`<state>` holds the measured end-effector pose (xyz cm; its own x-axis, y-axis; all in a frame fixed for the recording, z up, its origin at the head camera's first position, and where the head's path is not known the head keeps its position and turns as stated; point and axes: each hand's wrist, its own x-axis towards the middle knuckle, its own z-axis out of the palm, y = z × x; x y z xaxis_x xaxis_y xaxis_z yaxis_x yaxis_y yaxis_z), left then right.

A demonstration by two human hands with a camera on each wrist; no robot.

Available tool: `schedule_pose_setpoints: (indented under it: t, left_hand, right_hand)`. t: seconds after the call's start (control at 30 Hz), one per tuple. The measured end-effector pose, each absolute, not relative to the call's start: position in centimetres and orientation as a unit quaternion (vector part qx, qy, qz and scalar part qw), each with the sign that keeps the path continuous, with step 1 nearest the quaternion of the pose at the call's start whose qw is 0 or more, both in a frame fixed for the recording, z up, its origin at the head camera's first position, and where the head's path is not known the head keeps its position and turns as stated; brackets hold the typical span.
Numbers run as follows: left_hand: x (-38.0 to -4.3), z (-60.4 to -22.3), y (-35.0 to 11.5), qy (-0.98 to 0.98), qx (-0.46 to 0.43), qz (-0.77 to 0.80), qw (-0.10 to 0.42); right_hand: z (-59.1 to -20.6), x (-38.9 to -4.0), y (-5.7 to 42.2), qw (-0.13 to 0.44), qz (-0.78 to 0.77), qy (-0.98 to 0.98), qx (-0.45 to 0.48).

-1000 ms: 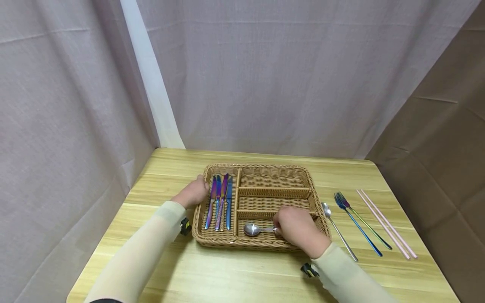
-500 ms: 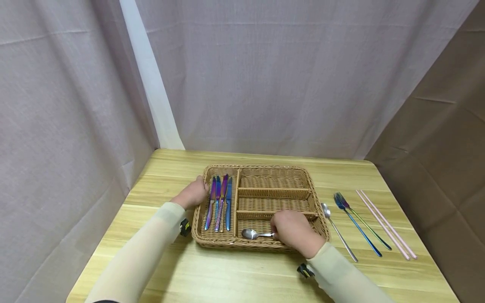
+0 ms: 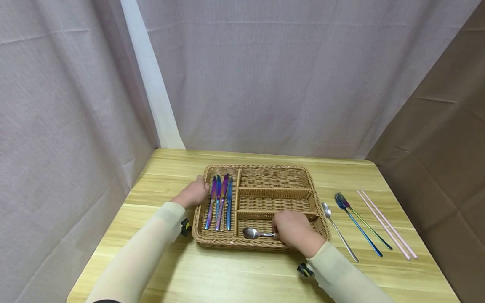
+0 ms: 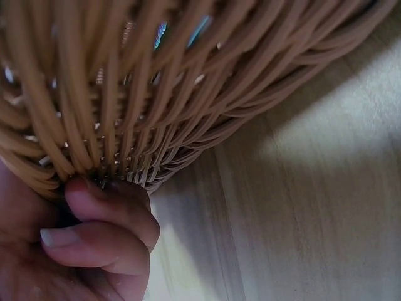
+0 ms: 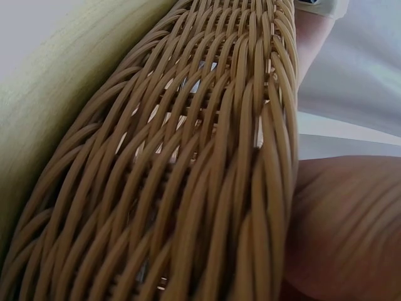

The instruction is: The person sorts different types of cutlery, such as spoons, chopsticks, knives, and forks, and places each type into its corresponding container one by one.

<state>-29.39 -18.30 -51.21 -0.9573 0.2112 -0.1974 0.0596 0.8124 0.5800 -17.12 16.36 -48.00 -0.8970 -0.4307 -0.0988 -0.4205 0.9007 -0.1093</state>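
In the head view my right hand (image 3: 293,229) pinches the handle of a silver spoon (image 3: 251,232) inside the front right compartment of a wicker cutlery basket (image 3: 261,244). The spoon's bowl points left, low in the compartment; whether it touches the bottom I cannot tell. My left hand (image 3: 195,192) grips the basket's left rim. Seen from the left wrist, the fingers (image 4: 116,210) curl against the woven wall. Several shiny blue and purple knives (image 3: 229,206) lie side by side in the left compartment. From the right wrist, the basket wall (image 5: 188,163) hides the fingertips and spoon.
Right of the basket lie another silver spoon (image 3: 341,235), two iridescent forks (image 3: 360,225) and two pink chopsticks (image 3: 390,227). Grey curtains (image 3: 261,84) rise behind the wooden table (image 3: 227,277), with a brown cloth (image 3: 447,139) on the right.
My right hand has shifted slightly toward the front of the compartment, bringing the spoon nearer the front wall. My left hand stays on the rim.
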Motion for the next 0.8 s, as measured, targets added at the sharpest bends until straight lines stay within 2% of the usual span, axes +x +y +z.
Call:
schedule_pose_setpoints:
  t: [0.37, 0.8]
  left_hand:
    - [-29.1, -51.0, -18.5, 0.939, 0.07, 0.308, 0.133]
    - [-29.3, -51.1, -18.3, 0.939, 0.073, 0.308, 0.132]
  right_hand:
    - [-47.7, -17.0, 16.8, 0.043, -0.054, 0.973, -0.219]
    - [-46.1, -17.7, 19.6, 0.028, -0.088, 0.976, -0.195]
